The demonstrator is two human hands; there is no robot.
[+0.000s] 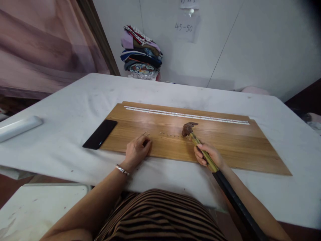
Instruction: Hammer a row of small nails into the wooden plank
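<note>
Our right hand (209,156) is closed tight round the pale yellow shaft of a claw hammer (224,183) w/ a rusty brown head and a long black grip. The grip runs back past the wrist toward us. Hammer head is down at a long rectangular light-brown wooden board (233,147), approx. mid-length; touching or just above it, we cannot tell. Just left of the head, a short row of small nails (170,135) stands in the board. Our left hand (136,150) lies on the board's near edge, left of that row. Its fingers are curled, pinching a couple of thin loose nails (145,134) whose ends poke out past the fingertips. A silver bracelet (122,170) rings that wrist.

Along the board's far edge runs a narrow white strip (185,114), nearly end to end. At the board's left end lies a flat black phone (100,134), touching or overlapping that end. Board lies on a white table (75,100), toward our edge. By the table's left edge sits a long white rounded object (17,127), well apart from the rest. Beyond the far edge, against the wall, is a stack of folded coloured cloth (141,53). Up and to the right of it hangs a paper note (184,27) marked 45-50.
</note>
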